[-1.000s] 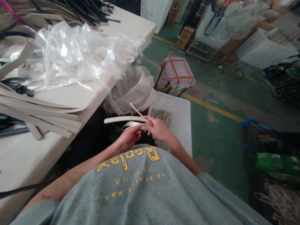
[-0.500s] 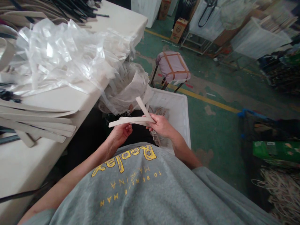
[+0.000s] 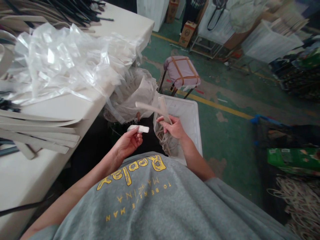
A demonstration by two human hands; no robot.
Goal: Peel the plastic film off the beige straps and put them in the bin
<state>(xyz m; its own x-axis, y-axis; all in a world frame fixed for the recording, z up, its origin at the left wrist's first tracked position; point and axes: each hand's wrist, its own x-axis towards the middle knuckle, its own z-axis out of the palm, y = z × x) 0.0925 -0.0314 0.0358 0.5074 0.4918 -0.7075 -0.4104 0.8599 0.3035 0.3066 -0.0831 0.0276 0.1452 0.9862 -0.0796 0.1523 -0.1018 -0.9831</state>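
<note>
The fingers of the left hand [image 3: 128,144] close around a short white strip [image 3: 143,129]; those of the right hand [image 3: 174,128] grip beige straps [image 3: 163,107] that cross at an angle, their ends pointing toward eleven o'clock. I can't tell whether they join. At two o'clock from the hands sits a white plastic crate [image 3: 192,115] with tangled strips [image 3: 168,139] inside, the cushioned stool [image 3: 182,70] beyond at one. Crumpled clear film [image 3: 67,63] heaps on the table [image 3: 25,173] at ten, flat straps [image 3: 40,131] at nine.
</note>
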